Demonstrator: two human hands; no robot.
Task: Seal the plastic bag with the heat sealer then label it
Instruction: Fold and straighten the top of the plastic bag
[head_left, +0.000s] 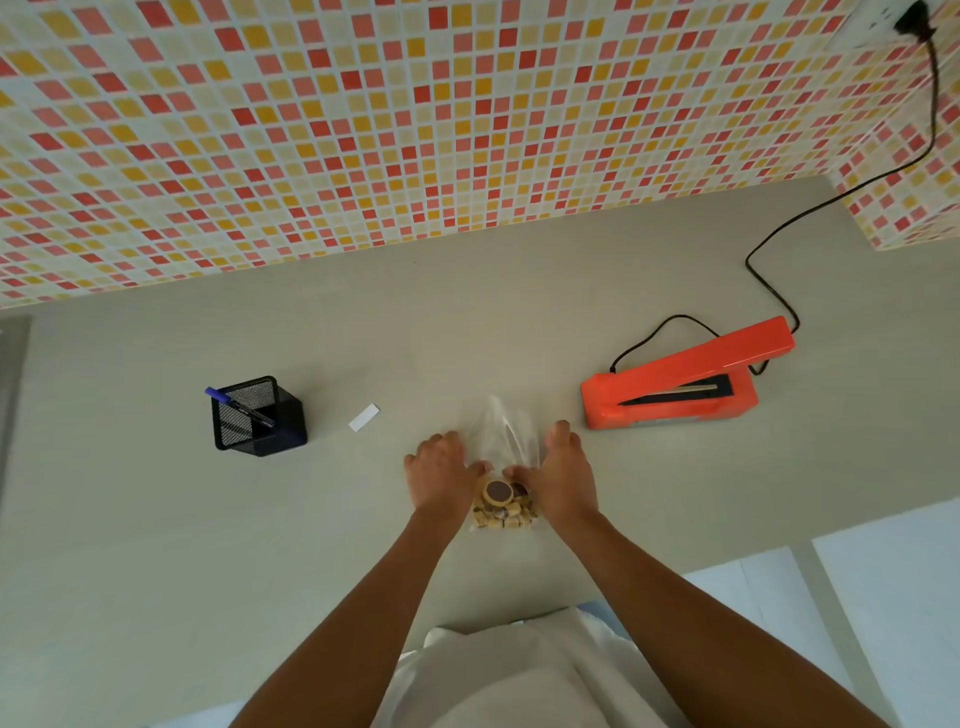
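A clear plastic bag (503, 434) lies on the grey counter in front of me, with biscuits and small snack pieces (504, 509) bunched at its near end. My left hand (441, 470) presses on the bag's left side and my right hand (563, 470) on its right side, thumbs meeting over the snacks. The bag's far end stands loose and unsealed. An orange heat sealer (675, 382) sits to the right with its arm raised. A white label (364, 417) lies flat to the left of the bag.
A black mesh pen holder (258, 415) with a blue pen (236, 405) stands at the left. The sealer's black cord (857, 187) runs up to a wall socket at top right. A mosaic tiled wall backs the counter (156, 519); its edge drops off at lower right.
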